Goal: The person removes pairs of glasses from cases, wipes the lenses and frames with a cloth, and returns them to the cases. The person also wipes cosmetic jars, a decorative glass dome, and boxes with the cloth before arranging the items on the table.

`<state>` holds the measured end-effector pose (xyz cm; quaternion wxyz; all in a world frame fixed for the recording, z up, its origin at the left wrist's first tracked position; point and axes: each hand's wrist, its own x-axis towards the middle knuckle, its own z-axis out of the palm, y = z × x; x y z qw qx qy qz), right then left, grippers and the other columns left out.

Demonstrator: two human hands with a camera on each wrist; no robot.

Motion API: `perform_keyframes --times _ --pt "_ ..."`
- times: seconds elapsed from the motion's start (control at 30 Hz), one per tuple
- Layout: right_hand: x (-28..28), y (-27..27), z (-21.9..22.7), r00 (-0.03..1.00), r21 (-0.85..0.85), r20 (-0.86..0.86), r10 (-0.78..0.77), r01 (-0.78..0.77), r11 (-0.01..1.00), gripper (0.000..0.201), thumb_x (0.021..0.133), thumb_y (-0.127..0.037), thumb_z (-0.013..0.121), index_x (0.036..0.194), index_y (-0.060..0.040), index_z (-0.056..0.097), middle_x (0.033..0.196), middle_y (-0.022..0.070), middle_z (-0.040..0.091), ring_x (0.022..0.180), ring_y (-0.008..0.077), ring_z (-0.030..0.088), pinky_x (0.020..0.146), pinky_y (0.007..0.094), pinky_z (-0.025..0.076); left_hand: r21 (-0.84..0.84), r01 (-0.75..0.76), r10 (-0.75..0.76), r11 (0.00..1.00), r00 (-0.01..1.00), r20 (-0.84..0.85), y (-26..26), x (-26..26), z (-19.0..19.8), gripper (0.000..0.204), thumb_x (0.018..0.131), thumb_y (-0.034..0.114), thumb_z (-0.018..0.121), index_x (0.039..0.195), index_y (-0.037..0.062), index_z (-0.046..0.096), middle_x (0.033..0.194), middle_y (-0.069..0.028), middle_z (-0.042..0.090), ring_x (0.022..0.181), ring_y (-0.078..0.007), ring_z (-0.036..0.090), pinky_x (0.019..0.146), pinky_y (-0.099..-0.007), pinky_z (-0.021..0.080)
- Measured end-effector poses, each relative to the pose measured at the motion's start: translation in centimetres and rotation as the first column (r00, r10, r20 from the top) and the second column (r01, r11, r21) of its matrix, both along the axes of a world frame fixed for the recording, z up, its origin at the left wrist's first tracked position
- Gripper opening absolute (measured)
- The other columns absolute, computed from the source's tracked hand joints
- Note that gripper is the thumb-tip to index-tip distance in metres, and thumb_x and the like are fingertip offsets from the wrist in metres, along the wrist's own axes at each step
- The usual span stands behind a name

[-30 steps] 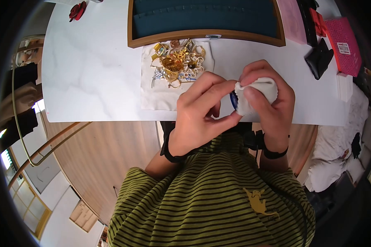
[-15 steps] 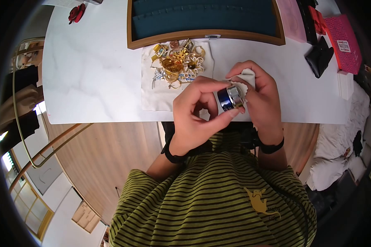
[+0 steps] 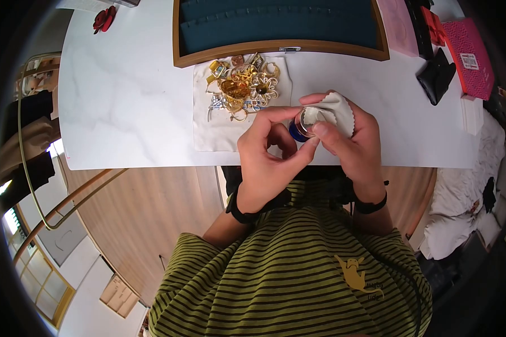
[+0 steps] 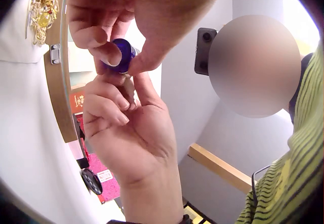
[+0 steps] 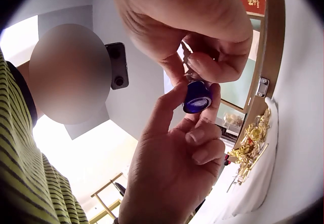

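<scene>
My left hand (image 3: 267, 154) pinches a small, deep-blue glossy jar (image 3: 297, 132) with a silver top between thumb and fingers. A white cloth (image 3: 343, 108) with a scalloped edge is held in my right hand (image 3: 357, 154), whose thumb presses part of it against the silver top. In the left wrist view the blue jar (image 4: 123, 56) shows between the left fingertips, with the right hand (image 4: 136, 133) just below. From the right wrist, the jar's round base (image 5: 197, 103) faces the camera; most of the cloth is hidden behind the right fingers.
A pile of gold and silver jewellery (image 3: 239, 87) lies on a white cloth mat (image 3: 211, 132) left of the hands. Behind it stands a wooden case (image 3: 320, 48) with a dark teal lining. A black pouch (image 3: 436, 78) and a pink box (image 3: 469, 59) lie at the right.
The jar, mostly covered by the cloth at first, came into view and its silver top now tilts upward. The right hand has shifted left and brought the cloth back onto that top.
</scene>
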<state>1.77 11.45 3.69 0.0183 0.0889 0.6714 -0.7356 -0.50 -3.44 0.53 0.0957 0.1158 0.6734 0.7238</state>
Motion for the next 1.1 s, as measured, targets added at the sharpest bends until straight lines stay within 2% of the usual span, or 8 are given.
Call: perform_keyframes --times 0.1,0.3,0.37,0.5,0.57,0.6,0.67,1.1 --pt "-0.1 0.2 0.1 0.998 -0.055 0.056 -0.020 0.024 0.998 0.022 0.088 -0.013 0.061 0.106 -0.0001 0.063 0.084 0.0004 0.062 0.079 0.0058 0.056 0.070 0.0205 0.046 -0.050 0.000 0.002 0.999 0.999 0.054 0.1 0.1 0.3 0.039 0.070 -0.001 0.076 0.105 0.0011 0.057 0.071 -0.0011 0.060 0.052 -0.0023 0.051 0.048 -0.0165 0.039" --pt "0.2 0.3 0.1 0.999 -0.036 0.025 -0.031 0.032 0.999 0.021 0.087 -0.009 0.062 0.105 0.0010 0.064 0.087 0.0010 0.061 0.078 0.0058 0.056 0.069 0.0204 0.046 0.029 -0.008 0.007 1.000 0.999 0.044 0.1 0.1 0.0 0.043 0.070 -0.004 0.075 0.109 -0.0008 0.058 0.078 -0.0044 0.062 0.057 -0.0041 0.056 0.053 -0.0174 0.044" --pt "0.1 0.2 0.0 0.998 -0.017 -0.043 -0.047 0.046 0.999 0.020 0.087 -0.007 0.061 0.104 0.0012 0.064 0.085 0.0004 0.060 0.077 0.0058 0.056 0.069 0.0205 0.046 0.046 0.042 -0.034 0.998 0.986 -0.165 0.0 -0.1 -0.3 0.046 0.071 -0.010 0.071 0.113 -0.0024 0.057 0.093 -0.0117 0.064 0.068 -0.0083 0.062 0.060 -0.0193 0.050" --pt "0.3 0.2 0.5 0.986 0.087 -0.154 -0.068 0.082 0.993 0.018 0.090 -0.012 0.058 0.099 0.0017 0.067 0.080 0.0002 0.057 0.071 0.0062 0.054 0.063 0.0200 0.043 0.138 0.128 -0.099 0.982 0.975 -0.201 -0.1 -0.2 -0.2 0.048 0.071 -0.014 0.068 0.116 -0.0039 0.057 0.110 -0.0174 0.061 0.083 -0.0138 0.065 0.069 -0.0231 0.054" --pt "1.0 0.6 -0.2 0.980 -0.054 -0.166 -0.111 0.103 0.993 0.023 0.092 -0.017 0.056 0.096 0.0023 0.067 0.080 0.0010 0.057 0.068 0.0062 0.052 0.060 0.0197 0.041 0.346 0.156 -0.167 0.925 0.986 0.003 -0.4 0.1 0.0 0.045 0.072 -0.014 0.067 0.115 -0.0050 0.055 0.116 -0.0224 0.058 0.093 -0.0214 0.065 0.077 -0.0290 0.056" --pt "1.2 0.8 -0.5 0.973 -0.194 -0.171 -0.153 0.119 0.974 0.029 0.094 -0.022 0.053 0.093 0.0028 0.067 0.079 0.0017 0.057 0.066 0.0062 0.051 0.057 0.0193 0.038 0.347 0.154 -0.164 0.925 0.986 0.000 -0.3 -0.1 0.1 0.045 0.072 -0.014 0.067 0.115 -0.0050 0.055 0.116 -0.0224 0.058 0.093 -0.0214 0.065 0.077 -0.0290 0.056" --pt "1.1 0.7 -0.7 0.974 -0.207 -0.182 -0.139 0.100 0.973 0.038 0.096 -0.027 0.047 0.090 0.0051 0.066 0.079 0.0045 0.058 0.063 0.0075 0.049 0.056 0.0209 0.035 0.502 0.183 -0.172 0.846 0.983 -0.069 0.0 -0.9 0.3 0.043 0.076 -0.007 0.068 0.115 -0.0036 0.051 0.110 -0.0310 0.056 0.079 -0.0302 0.067 0.061 -0.0340 0.059" --pt "1.4 0.6 -1.4 0.969 -0.332 -0.190 -0.156 0.087 0.939 0.034 0.096 -0.022 0.047 0.086 0.0065 0.063 0.078 0.0093 0.060 0.069 0.0117 0.054 0.061 0.0249 0.040 0.452 0.325 -0.235 0.831 0.941 -0.245 -0.6 -2.7 0.5 0.044 0.074 -0.006 0.071 0.113 0.0006 0.051 0.113 -0.0342 0.053 0.081 -0.0318 0.066 0.067 -0.0369 0.058"
